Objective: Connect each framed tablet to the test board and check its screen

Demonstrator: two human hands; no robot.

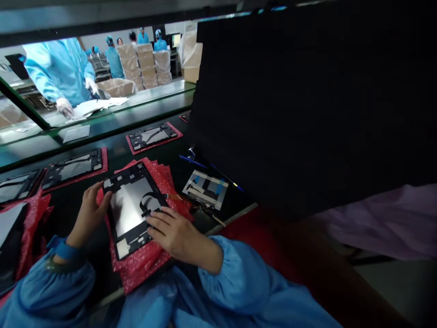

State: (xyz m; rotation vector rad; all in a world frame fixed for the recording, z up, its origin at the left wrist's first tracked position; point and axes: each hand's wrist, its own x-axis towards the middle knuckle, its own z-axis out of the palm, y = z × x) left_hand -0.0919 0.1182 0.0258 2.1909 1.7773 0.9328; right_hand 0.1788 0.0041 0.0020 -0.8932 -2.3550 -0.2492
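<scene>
black-framed tablet panel (131, 209) sits on red bubble wrap (146, 269) near the tabletop's (118, 152) front edge; left fingers (97, 196) grasp its side, right fingers (164, 223) lie flat across it, steadying it gently.

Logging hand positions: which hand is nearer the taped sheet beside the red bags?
Right. The right hand lies on the panel near the taped sheet; the left hand touches the panel's opposite edge.

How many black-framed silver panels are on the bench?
5 panels: one between the left hand and right hand, one farther back, two toward the left, one cut off at lower left; others may be hidden.
</scene>
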